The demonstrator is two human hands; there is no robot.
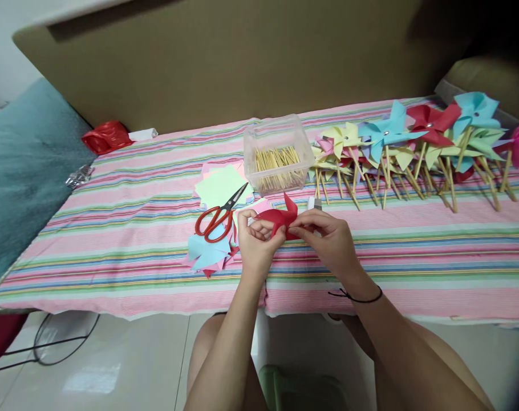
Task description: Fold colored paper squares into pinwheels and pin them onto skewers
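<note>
A red paper pinwheel (286, 216), its blades folded inward, is held up between my two hands over the near part of the striped cloth. My left hand (259, 237) pinches its left and lower side between thumb and fingers. From the right, my right hand (328, 237) grips the paper near its middle with thumb and forefinger. Beside my left hand lie scissors (219, 217) with orange-red handles, on top of green and pink paper squares (221, 184). Cut blue and pink paper pieces (206, 251) are under the handles. No stick shows on the red pinwheel.
Behind my hands stands a clear plastic box (279, 151) of short wooden sticks (279, 162). Many finished pinwheels (388, 134) on sticks are heaped at the right. A red plastic bag (106, 137) lies at the back left, near a teal cushion (28, 177).
</note>
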